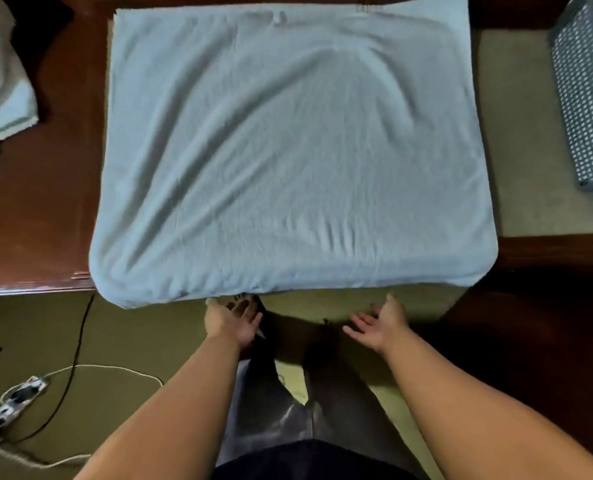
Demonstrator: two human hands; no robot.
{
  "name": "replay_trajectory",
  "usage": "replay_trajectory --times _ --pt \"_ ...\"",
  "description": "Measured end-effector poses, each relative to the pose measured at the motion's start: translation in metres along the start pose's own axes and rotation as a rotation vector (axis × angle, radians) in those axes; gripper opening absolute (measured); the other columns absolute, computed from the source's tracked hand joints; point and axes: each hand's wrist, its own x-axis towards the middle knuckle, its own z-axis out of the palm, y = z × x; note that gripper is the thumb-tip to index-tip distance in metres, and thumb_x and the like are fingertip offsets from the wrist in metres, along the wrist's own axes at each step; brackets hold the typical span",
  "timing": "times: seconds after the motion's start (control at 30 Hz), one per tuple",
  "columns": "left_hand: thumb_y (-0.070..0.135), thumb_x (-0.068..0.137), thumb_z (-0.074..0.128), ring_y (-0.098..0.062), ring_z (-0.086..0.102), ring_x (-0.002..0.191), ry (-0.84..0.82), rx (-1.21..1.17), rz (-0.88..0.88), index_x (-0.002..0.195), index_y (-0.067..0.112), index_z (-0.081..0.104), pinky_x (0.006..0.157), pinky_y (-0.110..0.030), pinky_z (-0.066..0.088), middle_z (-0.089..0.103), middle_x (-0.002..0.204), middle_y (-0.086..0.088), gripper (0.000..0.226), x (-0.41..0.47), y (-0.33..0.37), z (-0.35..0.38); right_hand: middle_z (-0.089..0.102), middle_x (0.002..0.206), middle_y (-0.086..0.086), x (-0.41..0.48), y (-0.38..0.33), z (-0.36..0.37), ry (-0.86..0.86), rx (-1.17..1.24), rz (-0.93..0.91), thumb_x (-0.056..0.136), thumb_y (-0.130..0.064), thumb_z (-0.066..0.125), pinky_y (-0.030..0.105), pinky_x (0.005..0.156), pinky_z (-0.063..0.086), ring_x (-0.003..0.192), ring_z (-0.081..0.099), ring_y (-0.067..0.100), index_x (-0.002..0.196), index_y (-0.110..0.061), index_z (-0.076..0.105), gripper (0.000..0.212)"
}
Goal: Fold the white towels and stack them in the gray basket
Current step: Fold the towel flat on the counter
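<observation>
Towel (288,150) soft, rectangular, wrinkled; basket (586,98) perforated.

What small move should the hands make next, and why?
Probably pinch the near edge of the towel with both hands: the left hand and right hand hover open just below it, holding nothing, and the towel lies spread flat on the table.

A power strip (14,403) and black cable (75,360) lie on the floor (132,336)

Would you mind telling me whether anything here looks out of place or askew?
The towel sags over the table's near edge, wrinkled. A second towel lies crumpled at far left. A power strip lies loose on the floor.
</observation>
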Motion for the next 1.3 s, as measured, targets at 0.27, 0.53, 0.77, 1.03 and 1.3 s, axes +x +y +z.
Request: replay_trajectory --times 0.27,0.53,0.77,1.03,1.3 --pt "0.050 0.088 0.058 -0.033 0.060 0.122 -0.187 -0.340 0.185 0.124 0.020 0.069 0.108 -0.052 0.042 0.062 0.138 -0.010 0.049 0.041 -0.016 0.022 0.061 0.124 0.014 0.037 -0.015 0.038 -0.237 0.388 -0.155 0.075 -0.084 0.046 0.066 0.099 0.041 0.116 0.057 0.039 0.121 -0.026 0.065 0.076" --pt "0.031 0.103 0.054 -0.031 0.070 0.092 -0.107 -0.060 0.172 0.118 0.008 0.062 0.070 -0.044 0.056 0.077 0.087 -0.013 0.028 -0.031 -0.036 -0.019 0.067 0.125 0.015 -0.008 0.012 0.000 -0.250 0.112 -0.191 0.087 -0.024 0.062 0.041 0.095 0.047 0.107 0.064 0.031 0.112 -0.016 0.065 0.026" --pt "0.025 0.097 0.068 -0.017 0.063 0.081 0.010 0.231 0.271 0.120 0.013 0.061 0.066 -0.032 0.042 0.065 0.095 0.000 0.028 -0.065 -0.026 -0.065 0.062 0.123 0.011 -0.047 0.010 -0.045 -0.201 -0.378 -0.305 0.087 -0.036 0.073 0.039 0.080 0.052 0.106 0.055 0.027 0.107 -0.024 0.066 0.024" --pt "0.024 0.090 0.076 -0.022 0.070 0.096 0.079 0.388 0.317 0.121 0.010 0.060 0.071 -0.037 0.053 0.070 0.107 -0.007 0.037 -0.070 -0.017 -0.081 0.061 0.116 0.012 -0.054 0.017 -0.059 -0.140 -0.448 -0.391 0.090 -0.039 0.070 0.034 0.062 0.049 0.096 0.056 0.025 0.111 -0.018 0.063 0.030" --pt "0.026 0.090 0.076 -0.021 0.069 0.088 0.101 0.422 0.322 0.112 0.011 0.057 0.076 -0.039 0.054 0.067 0.095 -0.005 0.033 -0.067 -0.024 -0.114 0.060 0.114 0.012 -0.055 0.058 -0.081 -0.044 -0.413 -0.407 0.092 -0.035 0.069 0.036 0.067 0.051 0.099 0.056 0.025 0.096 -0.020 0.059 0.018"
